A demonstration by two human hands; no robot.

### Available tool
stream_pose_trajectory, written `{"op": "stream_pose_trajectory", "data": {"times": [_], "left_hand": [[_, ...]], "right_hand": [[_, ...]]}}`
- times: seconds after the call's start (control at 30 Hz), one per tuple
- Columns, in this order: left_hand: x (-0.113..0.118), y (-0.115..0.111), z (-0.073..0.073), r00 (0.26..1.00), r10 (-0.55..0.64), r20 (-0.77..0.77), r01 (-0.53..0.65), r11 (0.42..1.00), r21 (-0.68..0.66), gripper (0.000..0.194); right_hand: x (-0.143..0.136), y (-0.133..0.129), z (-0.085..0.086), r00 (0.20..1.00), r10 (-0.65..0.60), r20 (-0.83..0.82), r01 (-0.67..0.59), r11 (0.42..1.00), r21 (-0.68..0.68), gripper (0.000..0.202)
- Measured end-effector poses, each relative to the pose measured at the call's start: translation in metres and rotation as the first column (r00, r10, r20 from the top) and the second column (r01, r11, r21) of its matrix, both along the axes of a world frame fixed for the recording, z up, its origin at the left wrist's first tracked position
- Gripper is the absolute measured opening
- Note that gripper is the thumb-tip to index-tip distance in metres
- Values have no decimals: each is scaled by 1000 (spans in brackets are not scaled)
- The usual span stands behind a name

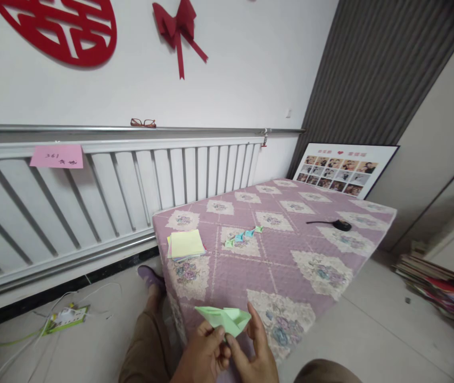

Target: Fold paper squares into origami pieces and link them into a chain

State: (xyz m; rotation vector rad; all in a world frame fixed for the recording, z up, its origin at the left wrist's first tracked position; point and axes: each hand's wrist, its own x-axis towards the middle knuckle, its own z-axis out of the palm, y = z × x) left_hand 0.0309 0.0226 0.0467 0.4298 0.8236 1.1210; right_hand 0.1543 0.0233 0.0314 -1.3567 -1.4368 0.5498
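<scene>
Between both hands, above the near edge of the table, is a light green folded paper piece (227,318) with pointed ends, like an origami boat. My left hand (206,348) pinches its lower left part between thumb and fingers. My right hand (254,346) grips the lower right part, its thumb at the bottom fold and a finger raised along the right tip. Farther back on the cloth lies a row of several small green and blue folded papers (239,237). To their left sits a stack of square paper sheets (187,244), yellow on top.
A purple floral cloth (227,276) covers the table. A black object with a thin strap (341,225) lies at the right, and a photo board (346,169) leans at the back. A white radiator (179,175) lines the wall. A power strip (66,318) is on the floor.
</scene>
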Motion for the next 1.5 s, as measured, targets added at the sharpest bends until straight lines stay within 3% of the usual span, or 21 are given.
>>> {"op": "stream_pose_trajectory", "data": {"times": [0.13,0.23,0.37,0.47,0.63,0.9,0.97,1.1,1.2,1.3,1.5], "left_hand": [[-9,-2,9,986,83,-143,-67,991,112,47],[-18,-2,8,937,109,-333,-62,987,147,41],[-27,-4,8,868,74,-491,43,974,223,28],[-32,-7,19,807,80,-586,123,947,298,16],[-36,-12,35,711,129,-692,281,849,447,13],[-38,-14,30,634,140,-760,369,810,457,18],[-36,-13,27,642,147,-752,325,837,441,20],[-25,-10,20,764,164,-624,106,922,372,45],[-17,-10,22,786,233,-573,-8,930,368,33],[-14,-12,28,812,212,-545,34,914,405,9],[-17,-19,26,850,125,-512,110,908,405,28]], "right_hand": [[23,-1,12,981,171,-91,-173,985,-24,54],[32,-1,31,976,167,-139,-181,979,-92,45],[32,-2,61,980,201,11,-199,977,-82,29],[27,-4,75,941,310,134,-297,949,-108,21],[19,-9,78,875,397,275,-354,915,-194,18],[6,-14,76,810,328,487,-312,943,-116,13],[4,-15,75,796,327,510,-314,943,-114,15],[-1,-14,68,805,275,525,-283,957,-67,16],[-4,-13,61,825,245,510,-245,967,-68,12],[-5,-12,58,844,256,471,-231,967,-111,12],[-7,-11,57,892,275,359,-240,961,-142,13]]}}
